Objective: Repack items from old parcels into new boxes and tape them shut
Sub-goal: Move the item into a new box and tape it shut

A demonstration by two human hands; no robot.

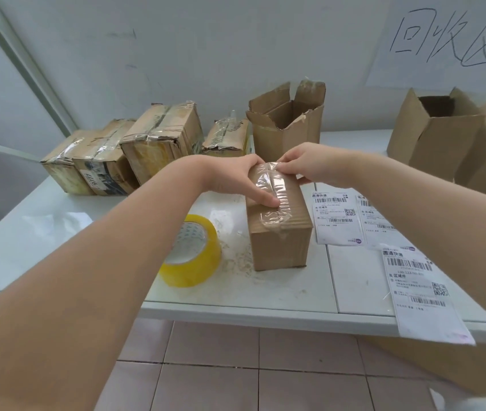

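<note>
A small brown cardboard box [280,241] stands closed on the white table [58,232], with a strip of clear tape [274,191] along its top seam. My left hand [236,176] lies over the box's left top edge, its thumb pressing the tape flat near the middle. At the far end of the box, my right hand [307,164] pinches the tape with its fingertips. A yellow tape roll [194,250] lies flat just left of the box.
Several old taped parcels [158,134] line the back left. An opened worn box [286,126] stands behind my hands, and open new boxes [437,129] sit at the right. Three shipping labels [336,215] lie right of the box, one [422,289] hanging over the front edge.
</note>
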